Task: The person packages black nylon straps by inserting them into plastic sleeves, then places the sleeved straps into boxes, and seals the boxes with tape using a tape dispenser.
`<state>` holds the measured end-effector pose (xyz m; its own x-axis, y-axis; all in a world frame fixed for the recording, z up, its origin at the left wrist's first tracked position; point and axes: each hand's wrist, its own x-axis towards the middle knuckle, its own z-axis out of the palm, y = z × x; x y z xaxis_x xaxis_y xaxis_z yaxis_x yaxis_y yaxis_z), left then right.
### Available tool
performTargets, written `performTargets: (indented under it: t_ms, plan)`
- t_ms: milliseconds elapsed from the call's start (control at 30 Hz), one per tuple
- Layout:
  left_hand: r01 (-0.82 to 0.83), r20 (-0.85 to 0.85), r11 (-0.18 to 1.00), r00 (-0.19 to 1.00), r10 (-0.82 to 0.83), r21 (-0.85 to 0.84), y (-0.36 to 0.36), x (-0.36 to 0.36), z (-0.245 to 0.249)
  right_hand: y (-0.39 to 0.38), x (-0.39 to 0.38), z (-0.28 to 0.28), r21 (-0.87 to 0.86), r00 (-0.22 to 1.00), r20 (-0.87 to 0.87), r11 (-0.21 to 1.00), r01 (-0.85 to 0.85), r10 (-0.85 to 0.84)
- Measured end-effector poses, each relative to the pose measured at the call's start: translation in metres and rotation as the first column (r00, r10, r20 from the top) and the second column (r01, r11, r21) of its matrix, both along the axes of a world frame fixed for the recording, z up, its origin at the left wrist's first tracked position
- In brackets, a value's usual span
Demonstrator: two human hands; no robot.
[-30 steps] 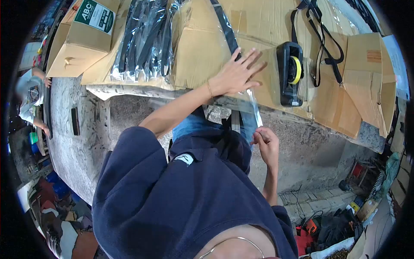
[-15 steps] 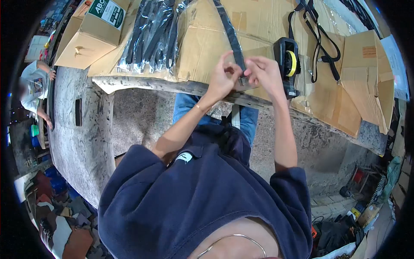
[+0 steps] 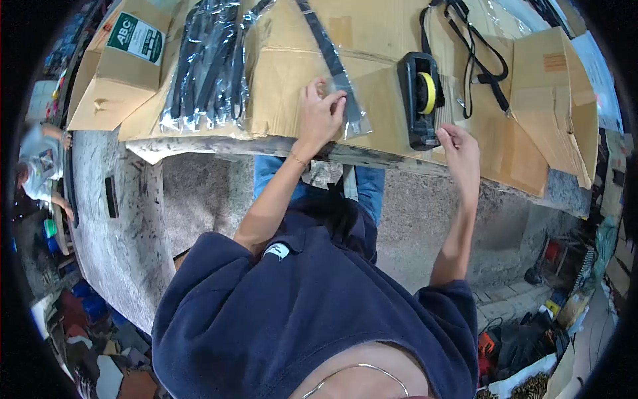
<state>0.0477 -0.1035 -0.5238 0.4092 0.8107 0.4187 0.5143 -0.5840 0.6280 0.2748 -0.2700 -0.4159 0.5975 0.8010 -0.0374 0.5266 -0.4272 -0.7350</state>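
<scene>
A clear plastic bag [image 3: 359, 124] holding a flat black strap [image 3: 325, 46] lies lengthwise on the cardboard. My left hand [image 3: 321, 114] is at the bag's left side, fingers curled, thumb and forefinger closed at its edge. To the right stands a black tape dispenser [image 3: 411, 100] with a yellow-cored roll of tape [image 3: 426, 93]. My right hand [image 3: 461, 159] is at the dispenser's near end, thumb and forefinger pinched together at the tape end; the clear tape itself is hard to make out.
Several bagged black straps [image 3: 206, 73] lie at the left, beside an open cardboard box [image 3: 126, 83]. A loose black lanyard [image 3: 475, 53] and another open box [image 3: 538, 100] are at the right. Cardboard [image 3: 292, 73] covers the table. Another person [image 3: 41, 159] stands far left.
My right hand has left the bag's near end and moved right to the tape dispenser. My left hand stays at the bag. The view has shifted slightly.
</scene>
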Motion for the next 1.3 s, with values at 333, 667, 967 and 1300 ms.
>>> performTargets:
  t_ms: [333,667,967,1300]
  plan:
    - [0.020,-0.022,0.999,1.000,-0.019,0.025,-0.001,-0.001,0.003,0.025,0.030,0.015,-0.131,0.878,-0.454,0.963,-0.234,0.152]
    - [0.038,-0.014,0.997,0.999,-0.037,0.062,0.000,-0.001,0.003,-0.018,0.009,0.017,-0.010,0.865,-0.499,0.998,-0.069,0.055]
    - [0.042,-0.020,0.999,0.999,-0.041,0.020,-0.002,-0.001,0.007,-0.026,-0.023,0.015,-0.144,0.987,0.013,0.977,-0.160,0.163]
    - [0.032,-0.007,0.999,0.999,-0.032,0.014,-0.001,-0.003,0.004,0.022,-0.089,0.032,0.286,0.958,-0.256,0.957,-0.050,0.126]
